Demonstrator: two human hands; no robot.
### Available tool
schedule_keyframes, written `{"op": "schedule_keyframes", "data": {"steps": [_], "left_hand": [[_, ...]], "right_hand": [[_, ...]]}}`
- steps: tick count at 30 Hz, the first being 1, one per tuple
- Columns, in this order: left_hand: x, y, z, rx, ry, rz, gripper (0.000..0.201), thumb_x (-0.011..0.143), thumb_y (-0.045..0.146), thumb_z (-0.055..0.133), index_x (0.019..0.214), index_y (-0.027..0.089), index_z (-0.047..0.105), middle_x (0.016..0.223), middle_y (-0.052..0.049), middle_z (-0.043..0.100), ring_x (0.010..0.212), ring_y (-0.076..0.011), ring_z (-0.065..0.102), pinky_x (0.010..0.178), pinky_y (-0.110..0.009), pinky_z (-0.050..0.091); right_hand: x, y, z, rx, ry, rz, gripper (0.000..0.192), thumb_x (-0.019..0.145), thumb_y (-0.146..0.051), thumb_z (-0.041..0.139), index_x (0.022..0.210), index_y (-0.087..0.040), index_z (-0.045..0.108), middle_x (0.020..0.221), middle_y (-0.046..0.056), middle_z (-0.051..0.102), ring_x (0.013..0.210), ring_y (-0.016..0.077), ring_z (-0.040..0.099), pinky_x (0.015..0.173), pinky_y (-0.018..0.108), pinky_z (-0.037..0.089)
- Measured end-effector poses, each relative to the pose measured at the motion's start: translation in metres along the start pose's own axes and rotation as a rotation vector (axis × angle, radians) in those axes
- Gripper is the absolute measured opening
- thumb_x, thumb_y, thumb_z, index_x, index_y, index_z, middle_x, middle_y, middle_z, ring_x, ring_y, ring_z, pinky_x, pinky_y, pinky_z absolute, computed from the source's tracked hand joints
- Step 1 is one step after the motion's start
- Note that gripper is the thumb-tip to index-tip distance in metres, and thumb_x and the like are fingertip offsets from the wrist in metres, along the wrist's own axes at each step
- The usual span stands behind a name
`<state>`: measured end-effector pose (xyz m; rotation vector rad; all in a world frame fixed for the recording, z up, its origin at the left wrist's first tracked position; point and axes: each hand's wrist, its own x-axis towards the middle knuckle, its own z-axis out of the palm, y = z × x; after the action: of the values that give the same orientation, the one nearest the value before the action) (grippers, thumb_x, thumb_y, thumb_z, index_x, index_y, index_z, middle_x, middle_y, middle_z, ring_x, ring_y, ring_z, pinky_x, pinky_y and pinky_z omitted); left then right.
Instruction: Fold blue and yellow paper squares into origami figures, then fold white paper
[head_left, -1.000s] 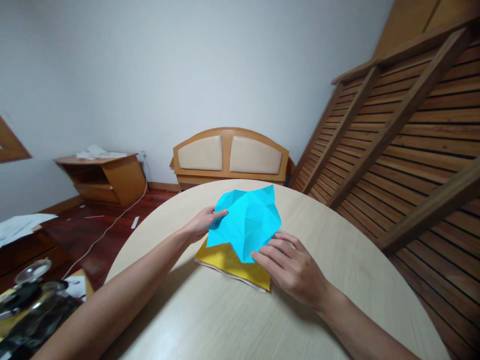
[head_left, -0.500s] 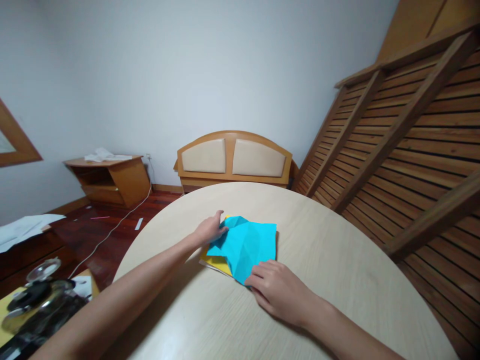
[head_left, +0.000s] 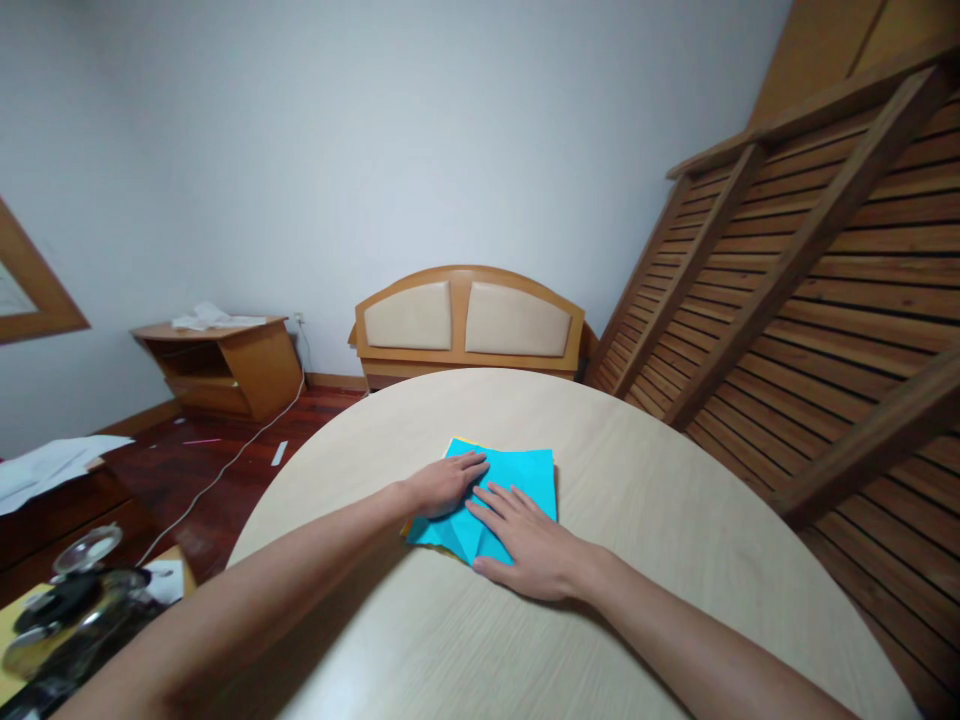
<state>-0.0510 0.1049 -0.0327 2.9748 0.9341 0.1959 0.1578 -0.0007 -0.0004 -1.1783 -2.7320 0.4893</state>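
Observation:
A creased blue sheet of paper (head_left: 529,478) lies flat on the round pale wooden table (head_left: 675,520), over a yellow sheet whose edge barely shows at the back. My left hand (head_left: 444,485) rests palm down on the blue paper's left part, fingers pointing right. My right hand (head_left: 525,540) presses flat on the paper's near side, fingers spread and pointing toward the far left. Both hands almost touch at the fingertips.
A wooden headboard with beige panels (head_left: 466,325) leans against the wall behind the table. A slatted wooden frame (head_left: 825,270) stands at the right. A small wooden cabinet (head_left: 225,365) and a white cable are on the floor at left; glass and dark items (head_left: 67,600) sit at lower left.
The blue paper, held up and partly open a second ago, has been lowered and flattened onto the table. Both hands moved on top of it and now press it down.

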Motion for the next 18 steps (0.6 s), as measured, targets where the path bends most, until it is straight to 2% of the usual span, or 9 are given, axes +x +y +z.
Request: {"op": "schedule_keyframes", "data": {"steps": [2, 6, 8, 11, 13, 15, 16, 18], "left_hand": [[-0.001, -0.007, 0.001, -0.032, -0.008, -0.064, 0.052, 0.102, 0.034, 0.037, 0.147, 0.007, 0.038, 0.154, -0.019, 0.035, 0.144, -0.0281, 0.032, 0.117, -0.041, 0.029], [-0.001, -0.005, -0.007, -0.028, -0.039, -0.122, 0.054, 0.103, 0.040, 0.032, 0.147, 0.011, 0.038, 0.156, -0.018, 0.032, 0.146, -0.0283, 0.028, 0.118, -0.044, 0.026], [0.001, 0.009, -0.012, 0.039, -0.003, -0.170, 0.051, 0.102, 0.038, 0.036, 0.145, 0.011, 0.042, 0.155, -0.018, 0.034, 0.146, -0.0307, 0.028, 0.118, -0.047, 0.026], [0.005, 0.041, -0.016, 0.035, 0.076, -0.154, 0.047, 0.100, 0.028, 0.037, 0.145, 0.014, 0.042, 0.155, -0.016, 0.036, 0.144, -0.0280, 0.031, 0.117, -0.045, 0.027], [0.004, 0.064, -0.016, -0.054, 0.068, -0.137, 0.051, 0.102, 0.034, 0.033, 0.149, 0.016, 0.036, 0.156, -0.014, 0.035, 0.144, -0.0268, 0.031, 0.117, -0.044, 0.027], [0.002, 0.079, -0.014, -0.142, 0.012, -0.192, 0.054, 0.104, 0.043, 0.021, 0.152, 0.021, 0.031, 0.158, -0.011, 0.031, 0.146, -0.0297, 0.026, 0.117, -0.052, 0.022], [0.000, 0.083, -0.013, -0.174, -0.026, -0.240, 0.057, 0.103, 0.048, 0.017, 0.154, 0.024, 0.027, 0.159, -0.011, 0.027, 0.147, -0.0318, 0.023, 0.116, -0.057, 0.020], [-0.004, 0.083, -0.012, -0.178, -0.053, -0.273, 0.065, 0.099, 0.061, 0.023, 0.156, 0.029, 0.019, 0.162, -0.010, 0.019, 0.149, -0.0372, 0.013, 0.115, -0.064, 0.015]], "right_hand": [[-0.001, 0.002, 0.004, 0.021, -0.053, 0.026, 0.079, 0.091, -0.065, 0.044, 0.155, -0.022, 0.027, 0.163, 0.010, 0.017, 0.150, 0.0357, 0.008, 0.119, 0.057, 0.004], [-0.007, 0.005, 0.007, 0.017, -0.034, 0.099, 0.088, 0.086, -0.074, 0.044, 0.156, -0.025, 0.022, 0.164, 0.009, 0.014, 0.149, 0.0387, 0.000, 0.117, 0.063, -0.001], [-0.008, 0.005, 0.008, 0.004, -0.013, 0.137, 0.092, 0.085, -0.076, 0.044, 0.156, -0.023, 0.021, 0.163, 0.010, 0.014, 0.149, 0.0402, 0.000, 0.116, 0.065, 0.000], [-0.005, 0.005, 0.012, -0.003, 0.020, 0.156, 0.095, 0.084, -0.075, 0.046, 0.156, -0.018, 0.023, 0.162, 0.015, 0.017, 0.149, 0.0391, 0.006, 0.117, 0.063, 0.001], [-0.003, 0.007, 0.014, 0.006, 0.063, 0.144, 0.095, 0.084, -0.070, 0.053, 0.155, -0.015, 0.024, 0.161, 0.017, 0.022, 0.149, 0.0366, 0.011, 0.119, 0.060, 0.004], [-0.003, 0.012, 0.014, 0.025, 0.101, 0.112, 0.092, 0.083, -0.063, 0.060, 0.155, -0.015, 0.027, 0.160, 0.018, 0.024, 0.149, 0.0343, 0.015, 0.120, 0.057, 0.010], [-0.004, 0.016, 0.013, 0.036, 0.106, 0.090, 0.089, 0.084, -0.060, 0.061, 0.154, -0.016, 0.028, 0.160, 0.017, 0.025, 0.149, 0.0333, 0.015, 0.120, 0.056, 0.012], [-0.011, 0.028, 0.008, 0.050, 0.087, 0.076, 0.088, 0.086, -0.061, 0.057, 0.154, -0.015, 0.027, 0.161, 0.015, 0.023, 0.149, 0.0311, 0.017, 0.120, 0.051, 0.018]]}}
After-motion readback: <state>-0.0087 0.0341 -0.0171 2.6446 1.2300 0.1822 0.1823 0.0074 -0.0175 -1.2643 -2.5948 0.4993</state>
